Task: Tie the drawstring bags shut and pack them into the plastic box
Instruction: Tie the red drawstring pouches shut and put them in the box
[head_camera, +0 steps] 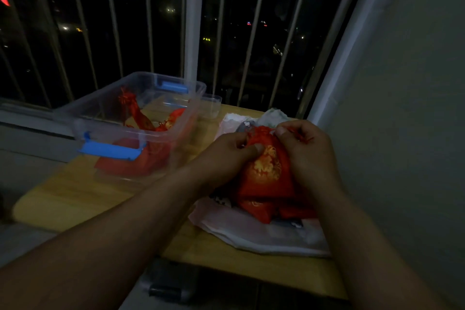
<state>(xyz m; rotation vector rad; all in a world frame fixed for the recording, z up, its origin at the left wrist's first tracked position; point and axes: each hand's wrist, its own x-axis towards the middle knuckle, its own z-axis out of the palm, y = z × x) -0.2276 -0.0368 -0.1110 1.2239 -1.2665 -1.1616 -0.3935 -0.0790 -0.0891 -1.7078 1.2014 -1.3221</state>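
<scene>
Red cloth with a gold printed emblem on the front: drawstring bag (266, 171), pinched at its gathered neck between left hand (232, 152) and right hand (308, 150), both curled tight on it. Left thumb pressed on the cloth just below the neck; red cord (302, 136) caught in the right fingers. Long axis roughly upright, neck pointing up and away toward the window, base down toward the wearer. Mouth puckered, body full and rounded. Sits over a heap of further red bags (255, 209) on a white plastic wrapper (251, 234), right part of the wooden table (75, 196). To the left, apart: clear plastic box (186, 123), open-topped, blue latches (110, 150), holding packed red bags (137, 114), one standing neck-up. Dim light; knot detail not legible.
</scene>
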